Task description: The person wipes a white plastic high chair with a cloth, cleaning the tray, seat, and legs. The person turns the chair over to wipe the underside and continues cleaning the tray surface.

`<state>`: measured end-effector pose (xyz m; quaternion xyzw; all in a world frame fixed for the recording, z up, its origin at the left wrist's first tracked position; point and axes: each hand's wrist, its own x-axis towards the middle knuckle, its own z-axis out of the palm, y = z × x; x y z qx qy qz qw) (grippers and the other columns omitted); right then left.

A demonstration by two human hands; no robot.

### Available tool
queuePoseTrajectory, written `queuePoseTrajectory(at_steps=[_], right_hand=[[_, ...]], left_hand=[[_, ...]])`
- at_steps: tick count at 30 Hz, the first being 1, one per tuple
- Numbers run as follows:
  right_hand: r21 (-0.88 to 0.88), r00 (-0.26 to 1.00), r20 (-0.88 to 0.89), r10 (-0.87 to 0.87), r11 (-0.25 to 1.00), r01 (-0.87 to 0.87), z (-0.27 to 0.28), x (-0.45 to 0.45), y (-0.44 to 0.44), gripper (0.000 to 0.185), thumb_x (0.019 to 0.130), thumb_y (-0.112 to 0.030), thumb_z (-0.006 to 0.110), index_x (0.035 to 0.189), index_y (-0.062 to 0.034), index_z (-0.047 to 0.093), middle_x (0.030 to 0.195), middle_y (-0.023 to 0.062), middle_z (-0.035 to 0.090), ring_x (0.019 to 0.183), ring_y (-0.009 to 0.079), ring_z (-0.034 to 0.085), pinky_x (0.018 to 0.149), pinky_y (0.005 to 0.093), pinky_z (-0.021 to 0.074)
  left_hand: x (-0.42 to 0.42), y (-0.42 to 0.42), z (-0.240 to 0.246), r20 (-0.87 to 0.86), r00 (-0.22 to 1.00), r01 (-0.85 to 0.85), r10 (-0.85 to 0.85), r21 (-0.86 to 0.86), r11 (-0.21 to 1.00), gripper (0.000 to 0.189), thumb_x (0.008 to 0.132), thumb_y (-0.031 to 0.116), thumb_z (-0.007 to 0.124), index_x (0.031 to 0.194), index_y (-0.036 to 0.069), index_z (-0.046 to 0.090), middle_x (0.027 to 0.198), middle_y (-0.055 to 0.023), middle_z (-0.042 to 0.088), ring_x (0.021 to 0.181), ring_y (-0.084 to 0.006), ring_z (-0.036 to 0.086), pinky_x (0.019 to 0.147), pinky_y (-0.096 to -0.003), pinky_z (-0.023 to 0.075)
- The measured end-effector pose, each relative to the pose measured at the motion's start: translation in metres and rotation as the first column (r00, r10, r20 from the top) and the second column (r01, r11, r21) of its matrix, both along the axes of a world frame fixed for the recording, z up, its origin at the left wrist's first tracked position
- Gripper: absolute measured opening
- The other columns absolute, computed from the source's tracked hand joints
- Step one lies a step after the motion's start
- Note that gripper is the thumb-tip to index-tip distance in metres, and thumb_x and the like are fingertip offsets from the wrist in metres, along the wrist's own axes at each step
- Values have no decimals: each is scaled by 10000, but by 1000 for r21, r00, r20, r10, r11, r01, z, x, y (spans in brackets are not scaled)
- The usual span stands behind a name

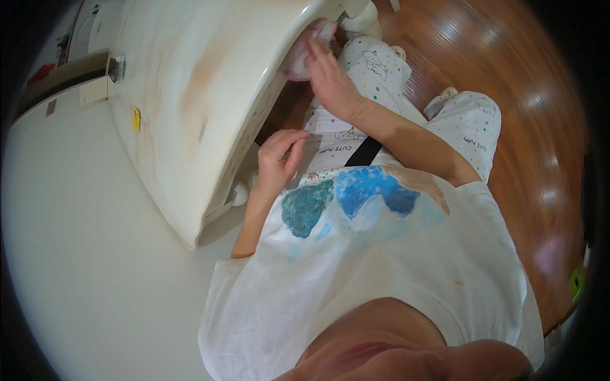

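The white glossy table (162, 81) stands on the left, with its curved front edge toward me. My right hand (332, 83) reaches to the far part of that edge, its fingers laid over a pink and white cloth (302, 55) against the table's side. Part of the cloth is hidden by the fingers. Nearer to me, my left hand (280, 155) is raised beside the table's front panel (252, 126). Its fingers bend loosely, thumb apart, and I see nothing in them.
A glossy wooden floor (533, 124) spreads to the right of my legs. Along the left runs a pale wall (71, 190). On the tabletop are a small yellow item (137, 119) and a dark item (115, 69). A rounded white table leg (364, 21) stands beyond my right hand.
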<state>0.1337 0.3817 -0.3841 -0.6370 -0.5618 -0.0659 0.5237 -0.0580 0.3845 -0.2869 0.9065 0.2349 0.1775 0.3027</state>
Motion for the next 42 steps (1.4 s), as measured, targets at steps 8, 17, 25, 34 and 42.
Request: queuePoseTrajectory(at_steps=[8,17,25,34,42], right_hand=[[-142,983,-185,-1,989,-25,12,-11,-5,640,716,61,614,1307,156,389,1472,331,228,1351,482,290,1135,448,301],[84,851,-476,220,975,-205,16,-13,-21,342,815,-74,585,1144,19,569,1147,245,555,1071,426,546,899,466,467],[183,784,-619,55,980,76,7,48,0,269,827,-72,589,1086,-5,622,995,127,650,926,260,633,827,345,500],[232,733,-671,-112,907,351,36,98,12,286,753,52,510,1016,-4,608,856,92,626,837,211,614,738,354,502],[138,913,-408,-27,986,91,4,33,-1,347,796,-77,618,1139,-21,608,1180,187,564,1067,353,573,932,380,462]], left_hand=[[-5,-8,-15,-32,999,-28,26,-71,997,116,829,-6,670,938,17,701,882,-134,695,800,-280,672,718,-332,529],[-4,-5,-15,-52,995,-84,80,-74,994,102,861,16,653,948,6,706,880,-129,701,785,-235,678,700,-304,530],[-12,-4,-29,-42,988,-154,149,-141,978,90,879,28,642,943,-3,696,864,-123,696,750,-188,669,661,-280,524],[-8,8,-31,-27,982,-191,189,-208,959,113,907,19,612,980,-13,692,911,-104,700,815,-148,647,723,-259,512],[2,19,-37,31,989,-141,147,-139,980,116,870,-5,632,964,5,700,873,-93,691,661,-127,621,609,-241,487]])
